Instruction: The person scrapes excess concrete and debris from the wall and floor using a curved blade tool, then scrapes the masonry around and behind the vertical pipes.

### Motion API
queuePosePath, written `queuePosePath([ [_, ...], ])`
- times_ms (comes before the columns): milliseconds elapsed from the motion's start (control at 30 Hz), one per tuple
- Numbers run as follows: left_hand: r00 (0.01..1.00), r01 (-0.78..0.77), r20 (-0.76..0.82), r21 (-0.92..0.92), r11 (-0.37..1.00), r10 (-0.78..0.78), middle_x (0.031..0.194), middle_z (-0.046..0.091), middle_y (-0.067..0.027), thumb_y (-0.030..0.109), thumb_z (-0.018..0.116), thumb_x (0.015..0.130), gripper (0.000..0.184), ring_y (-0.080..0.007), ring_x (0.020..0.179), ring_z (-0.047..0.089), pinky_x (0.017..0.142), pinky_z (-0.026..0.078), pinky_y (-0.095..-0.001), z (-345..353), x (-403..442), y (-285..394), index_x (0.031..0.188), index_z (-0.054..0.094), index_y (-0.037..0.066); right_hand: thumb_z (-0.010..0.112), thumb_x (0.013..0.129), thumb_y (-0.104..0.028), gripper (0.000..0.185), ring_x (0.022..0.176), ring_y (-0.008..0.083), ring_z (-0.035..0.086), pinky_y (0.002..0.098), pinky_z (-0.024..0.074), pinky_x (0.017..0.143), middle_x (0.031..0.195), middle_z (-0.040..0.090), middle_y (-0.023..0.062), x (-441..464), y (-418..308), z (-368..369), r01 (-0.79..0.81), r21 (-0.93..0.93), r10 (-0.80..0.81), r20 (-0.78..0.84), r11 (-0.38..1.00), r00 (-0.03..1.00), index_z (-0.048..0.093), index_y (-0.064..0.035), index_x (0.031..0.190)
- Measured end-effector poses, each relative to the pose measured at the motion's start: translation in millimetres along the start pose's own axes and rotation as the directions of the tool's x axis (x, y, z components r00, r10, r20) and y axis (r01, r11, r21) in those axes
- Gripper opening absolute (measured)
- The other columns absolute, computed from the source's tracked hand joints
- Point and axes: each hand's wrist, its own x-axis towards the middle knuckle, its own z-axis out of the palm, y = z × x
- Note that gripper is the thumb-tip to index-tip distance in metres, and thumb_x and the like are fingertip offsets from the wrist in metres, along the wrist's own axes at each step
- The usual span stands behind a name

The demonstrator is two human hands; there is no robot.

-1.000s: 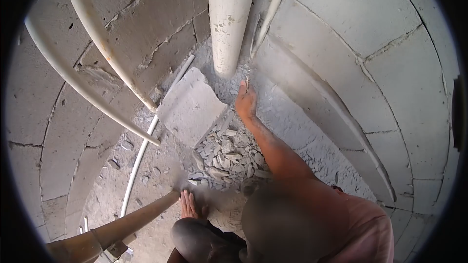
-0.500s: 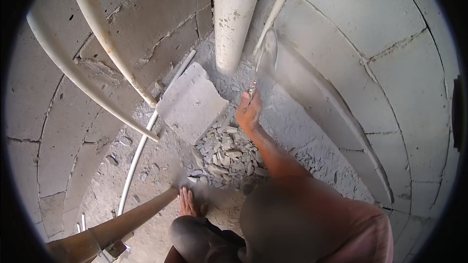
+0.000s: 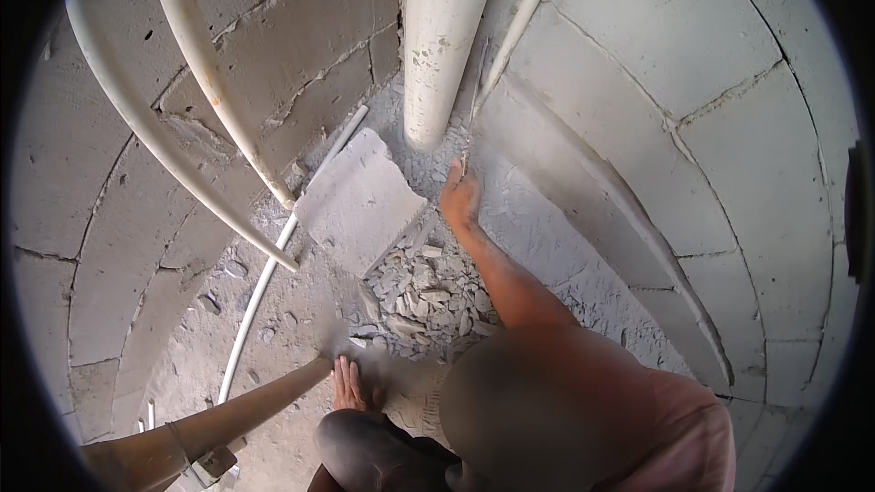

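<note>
My right hand (image 3: pixel 461 196) reaches toward the corner, fingers closed around the handle of a thin metal tool that looks like a trowel (image 3: pixel 477 91). Its blade is nearly edge-on and blurred, close to the thin pipe at the right wall. My left hand (image 3: pixel 347 384) is low in the view by my knee, fingers stretched out and flat, beside the lower end of a brown pole (image 3: pixel 264 396). Broken grey rubble (image 3: pixel 419 301) lies between my hands. Left of my right hand, a large broken block slab (image 3: pixel 360 205) leans over the rubble.
A thick white pipe (image 3: pixel 447 46) stands in the corner. Two curved white pipes (image 3: pixel 196 64) come down at the left, and a thin white pipe (image 3: pixel 251 310) lies on the dusty floor. Grey block walls rise on both sides; the right wall has a long groove (image 3: pixel 629 205).
My right hand has shifted slightly left and turned the tool, whose broad blurred blade now shows as a thin line. My left hand stays in place.
</note>
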Motion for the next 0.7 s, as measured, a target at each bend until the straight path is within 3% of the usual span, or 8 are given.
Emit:
queuePosePath([
  [67,1.000,-0.005,0.018,-0.035,0.999,0.005,0.158,0.025,-0.0388,0.027,0.075,0.081,0.098,-0.0563,0.147,0.026,0.118,0.027,-0.0668,-2.8,-5.1,-1.0,0.155,0.021,-0.006,0.054,0.104,-0.023,0.030,0.072,0.0502,0.062,0.0545,0.0454,0.064,0.076,0.061,0.0301,-12.0,7.4,3.9,-0.046,-0.028,0.047,0.044,0.999,0.998,0.056,0.0075,0.102],
  [267,0.998,0.021,0.061,-0.012,1.000,-0.021,0.159,0.024,-0.0386,0.028,0.075,0.082,0.098,-0.0562,0.148,0.026,0.118,0.027,-0.0672,-5.4,-4.1,2.5,0.154,0.021,-0.008,0.051,0.106,-0.024,0.037,0.079,0.0487,0.063,0.0507,0.0477,0.068,0.083,0.064,0.0316,-13.8,-10.1,-14.3,0.127,0.038,-0.127,-0.017,0.991,0.992,0.062,0.0101,0.096],
  [333,0.999,-0.008,0.035,-0.011,1.000,0.008,0.159,0.023,-0.0382,0.028,0.075,0.082,0.098,-0.0558,0.148,0.025,0.118,0.026,-0.0670,-0.9,-7.8,-0.7,0.155,0.020,-0.008,0.054,0.105,-0.025,0.033,0.068,0.0494,0.061,0.0520,0.0455,0.062,0.076,0.061,0.0275,7.4,6.1,7.5,-0.116,-0.153,0.120,0.020,0.981,0.993,0.055,0.0072,0.098],
  [367,0.999,-0.030,0.026,-0.006,1.000,0.030,0.160,0.023,-0.0377,0.028,0.075,0.082,0.099,-0.0554,0.149,0.024,0.119,0.026,-0.0669,2.0,-8.0,-7.6,0.155,0.019,-0.007,0.054,0.105,-0.025,0.033,0.068,0.0494,0.061,0.0520,0.0455,0.062,0.076,0.061,0.0275,6.9,6.1,10.2,-0.108,-0.144,0.110,0.012,0.984,0.994,0.055,0.0072,0.098],
  [467,1.000,-0.015,0.026,-0.041,0.999,0.016,0.160,0.024,-0.0369,0.030,0.075,0.082,0.098,-0.0544,0.149,0.024,0.119,0.026,-0.0661,-2.0,-5.9,-2.7,0.155,0.021,-0.007,0.054,0.104,-0.022,0.028,0.067,0.0488,0.061,0.0520,0.0454,0.061,0.075,0.061,0.0250,-13.2,-24.7,-11.0,-0.026,-0.026,0.027,0.036,0.999,0.999,0.052,0.0063,0.103],
  [533,0.998,0.014,0.066,-0.031,0.999,-0.012,0.160,0.024,-0.0365,0.030,0.075,0.083,0.097,-0.0544,0.149,0.025,0.119,0.026,-0.0659,-6.5,-2.5,0.5,0.155,0.021,-0.007,0.051,0.106,-0.020,0.031,0.070,0.0448,0.061,0.0491,0.0464,0.065,0.080,0.061,0.0244,-12.6,-50.2,-22.2,0.225,0.138,-0.219,-0.061,0.964,0.974,0.055,0.0103,0.110],
  [667,1.000,0.013,0.012,-0.026,1.000,-0.012,0.160,0.025,-0.0359,0.032,0.074,0.083,0.097,-0.0547,0.149,0.025,0.119,0.026,-0.0655,-0.4,-5.7,-0.1,0.155,0.022,-0.006,0.051,0.106,-0.019,0.030,0.075,0.0427,0.062,0.0473,0.0465,0.066,0.083,0.061,0.0265,18.6,-80.0,-29.2,0.267,0.139,-0.269,-0.010,0.954,0.963,0.055,0.0104,0.113],
  [700,1.000,0.010,0.005,-0.026,1.000,-0.010,0.160,0.025,-0.0359,0.032,0.074,0.083,0.097,-0.0547,0.149,0.025,0.119,0.026,-0.0655,-0.7,-5.6,0.1,0.155,0.022,-0.006,0.050,0.106,-0.019,0.031,0.075,0.0416,0.062,0.0468,0.0462,0.066,0.082,0.061,0.0261,24.7,-78.3,-23.2,0.301,0.124,-0.290,-0.103,0.945,0.951,0.055,0.0106,0.112],
])
